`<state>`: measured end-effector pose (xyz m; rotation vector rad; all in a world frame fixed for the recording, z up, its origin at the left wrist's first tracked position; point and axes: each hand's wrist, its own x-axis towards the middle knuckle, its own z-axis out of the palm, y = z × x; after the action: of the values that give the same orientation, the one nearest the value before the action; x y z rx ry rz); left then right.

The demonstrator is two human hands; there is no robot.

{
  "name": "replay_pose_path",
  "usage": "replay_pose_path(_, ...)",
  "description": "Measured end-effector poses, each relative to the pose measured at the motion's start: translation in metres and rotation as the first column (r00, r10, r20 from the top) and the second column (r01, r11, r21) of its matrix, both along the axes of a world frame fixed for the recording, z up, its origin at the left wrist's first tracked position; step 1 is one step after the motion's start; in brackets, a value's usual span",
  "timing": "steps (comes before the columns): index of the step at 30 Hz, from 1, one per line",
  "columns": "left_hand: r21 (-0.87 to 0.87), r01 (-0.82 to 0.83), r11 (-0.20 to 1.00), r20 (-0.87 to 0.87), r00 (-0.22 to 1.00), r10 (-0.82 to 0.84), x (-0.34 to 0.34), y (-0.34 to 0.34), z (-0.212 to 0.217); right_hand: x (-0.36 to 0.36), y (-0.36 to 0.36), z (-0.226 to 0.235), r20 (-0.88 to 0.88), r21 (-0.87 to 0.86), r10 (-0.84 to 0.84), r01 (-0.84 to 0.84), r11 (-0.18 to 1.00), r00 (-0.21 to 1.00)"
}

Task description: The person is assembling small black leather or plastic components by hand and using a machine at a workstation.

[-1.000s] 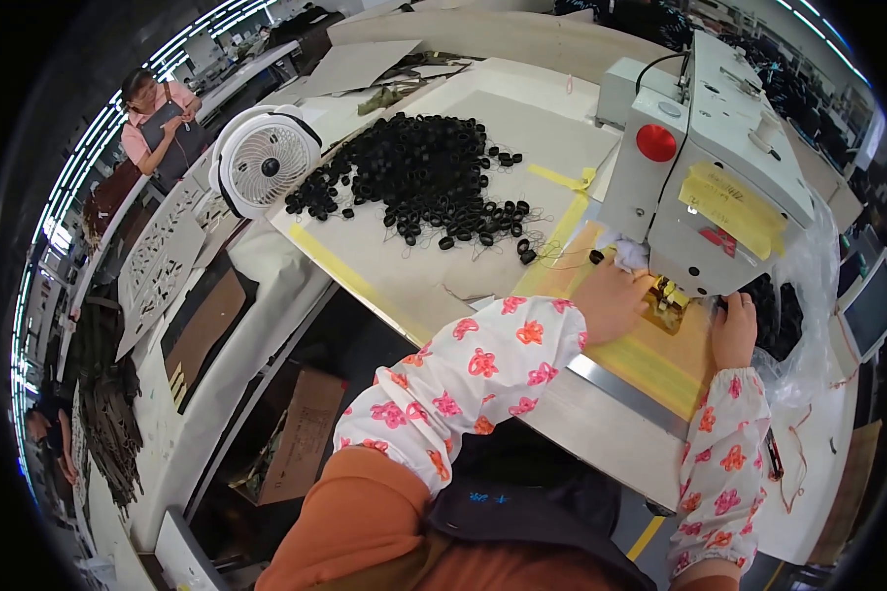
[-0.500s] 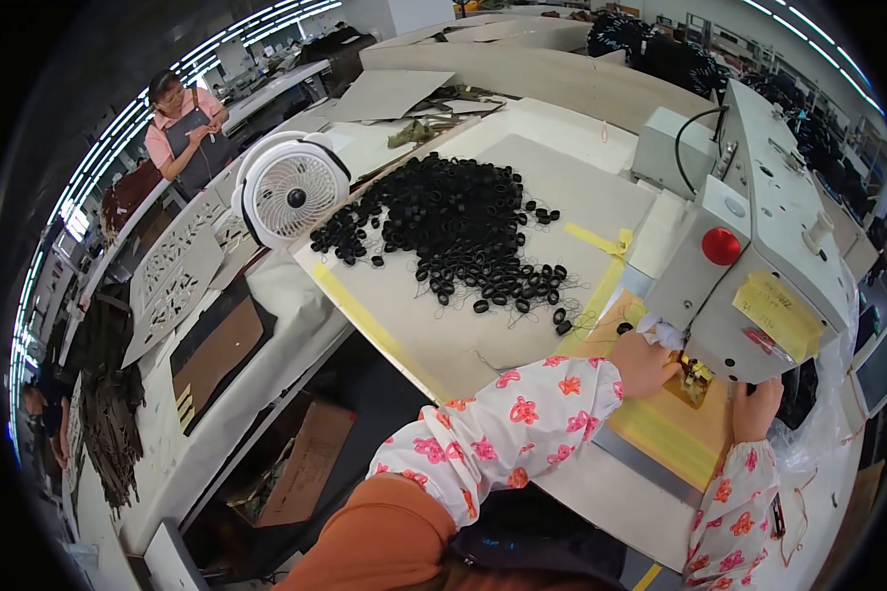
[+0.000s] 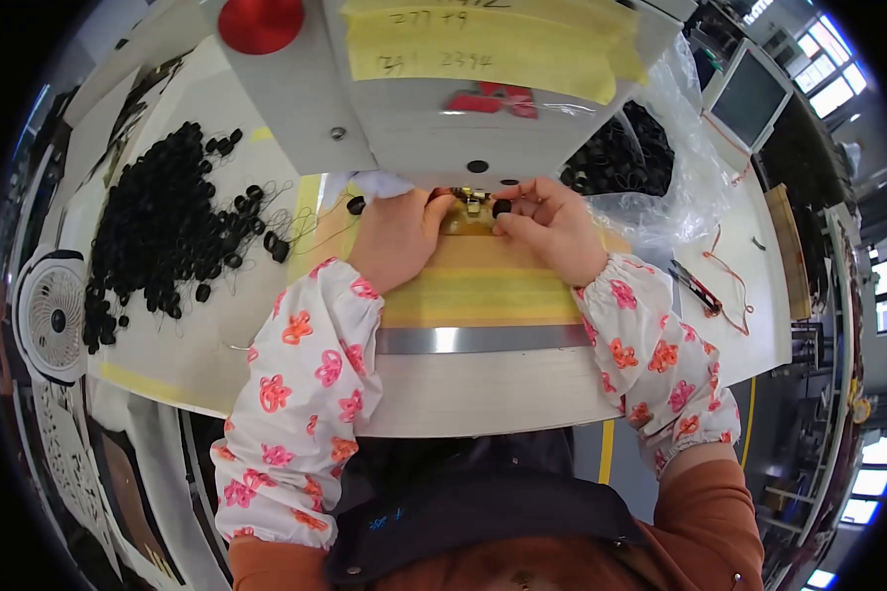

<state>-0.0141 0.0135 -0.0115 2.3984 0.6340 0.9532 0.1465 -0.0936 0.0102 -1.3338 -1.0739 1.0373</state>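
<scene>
Under the head of a grey sewing machine (image 3: pixel 453 133), both my hands work close to its small brass-coloured clamp (image 3: pixel 474 205). My right hand (image 3: pixel 562 234) pinches a small black fabric loop (image 3: pixel 503 208) between thumb and fingers, just right of the clamp. On the other side, my left hand (image 3: pixel 394 241) is closed with its fingertips at the clamp's left edge; what they grip is hidden. Beside the back of that hand lies another black loop (image 3: pixel 356 205) with thin thread trailing from it. White flowered sleeve covers wrap both forearms.
A large heap of black loops (image 3: pixel 153 217) with loose threads spreads over the table's left. At right lies a clear plastic bag (image 3: pixel 650 212) with black pieces (image 3: pixel 616 158), then thread snips (image 3: pixel 697 288) beside an orange cord (image 3: pixel 734 295). A white fan (image 3: pixel 54 315) stands far left.
The view has swung right, so the machine and both hands now sit in the middle. A black loop now shows in my right hand, whose fingers were mostly hidden before.
</scene>
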Motion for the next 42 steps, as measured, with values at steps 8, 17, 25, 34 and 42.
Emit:
replay_pose_path(8,-0.537,0.024,0.843,-0.023,0.999,-0.043,-0.005,-0.016,0.007,0.000,-0.007,0.004,-0.063,0.040,0.034,-0.031,0.999,0.997)
replay_pose_path(17,-0.676,0.243,0.696,0.082,0.963,-0.256,-0.005,-0.013,0.018,-0.004,-0.004,-0.006,-0.101,0.086,0.062,-0.054,0.995,0.993)
replay_pose_path(25,-0.664,0.270,0.697,0.045,0.945,-0.323,-0.007,-0.011,0.020,-0.005,-0.007,0.001,0.002,0.014,0.050,-0.050,0.999,0.999)
replay_pose_path(34,-0.621,0.195,0.759,-0.036,0.961,-0.275,-0.006,-0.014,0.023,-0.021,-0.011,0.004,0.499,0.152,-0.166,0.102,0.983,0.850)
replay_pose_path(42,-0.600,0.200,0.774,-0.011,0.966,-0.258,-0.003,-0.016,0.016,-0.016,-0.008,-0.005,0.560,0.433,-0.253,-0.018,0.901,0.788)
